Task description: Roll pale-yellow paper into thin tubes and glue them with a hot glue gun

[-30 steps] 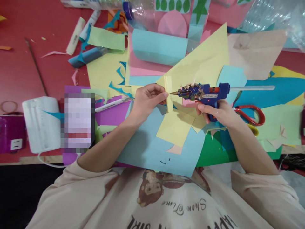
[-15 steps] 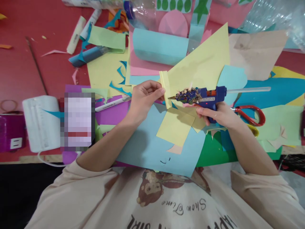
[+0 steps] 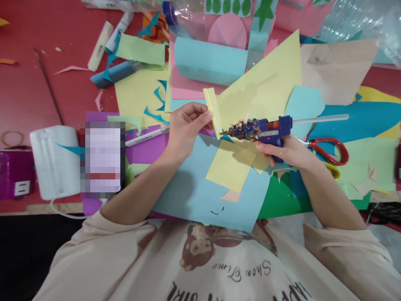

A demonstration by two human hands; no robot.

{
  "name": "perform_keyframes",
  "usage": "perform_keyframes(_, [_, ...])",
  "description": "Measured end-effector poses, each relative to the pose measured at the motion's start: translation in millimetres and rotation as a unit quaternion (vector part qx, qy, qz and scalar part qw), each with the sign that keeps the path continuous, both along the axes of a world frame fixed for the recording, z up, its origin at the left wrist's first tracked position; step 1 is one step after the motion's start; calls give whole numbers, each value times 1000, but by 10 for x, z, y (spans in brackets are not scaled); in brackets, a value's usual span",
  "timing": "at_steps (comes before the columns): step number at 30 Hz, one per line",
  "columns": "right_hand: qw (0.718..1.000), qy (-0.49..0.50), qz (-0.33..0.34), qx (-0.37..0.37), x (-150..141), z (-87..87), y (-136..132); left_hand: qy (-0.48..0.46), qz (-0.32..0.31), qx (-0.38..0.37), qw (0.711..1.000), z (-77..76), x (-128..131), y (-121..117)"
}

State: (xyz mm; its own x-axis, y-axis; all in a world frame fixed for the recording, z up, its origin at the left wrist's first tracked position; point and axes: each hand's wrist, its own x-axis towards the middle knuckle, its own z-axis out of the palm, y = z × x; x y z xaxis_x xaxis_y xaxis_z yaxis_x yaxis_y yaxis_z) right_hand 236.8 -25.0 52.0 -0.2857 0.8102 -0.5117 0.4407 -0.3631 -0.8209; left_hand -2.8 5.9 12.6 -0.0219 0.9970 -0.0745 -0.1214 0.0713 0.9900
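Between the thumb and fingers of my left hand point(image 3: 189, 127) is a narrow folded strip of yellow paper point(image 3: 213, 110), tilted, its top leaning left. My right hand point(image 3: 283, 149) grips a blue glue gun point(image 3: 266, 129) by its handle. Scraps and dried bits crust the gun's front, and a clear glue stick point(image 3: 322, 119) juts from its back. The nozzle tip is at the strip's lower end; whether they touch, I cannot tell. Below both hands lies a yellow paper piece point(image 3: 232, 165) on a light blue sheet point(image 3: 200, 196) with small pen marks.
Red-handled scissors point(image 3: 332, 152) lie right of my right hand. A rolled light blue paper tube point(image 3: 211, 60) and plastic bottles point(image 3: 184, 19) are at the back. At left are markers point(image 3: 100, 46), a white box-like device point(image 3: 56, 163) and a blurred-out phone-like object point(image 3: 102, 159).
My left hand has shifted slightly left and tilted the yellow strip further. The glue gun has moved a little left and down, its nozzle now nearer the strip's lower end.
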Motion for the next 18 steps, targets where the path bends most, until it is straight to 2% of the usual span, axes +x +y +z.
perform_keyframes(5, [1000,-3,17,4,-2,-2,5,-25,2,5,1000,1,-4,3])
perform_keyframes(12, [999,-5,37,11,31,-41,-6,33,9,-1,999,-10,-14,8])
perform_keyframes(18, [999,28,-4,32,23,-16,12,3,23,19,1000,-9,-26,0])
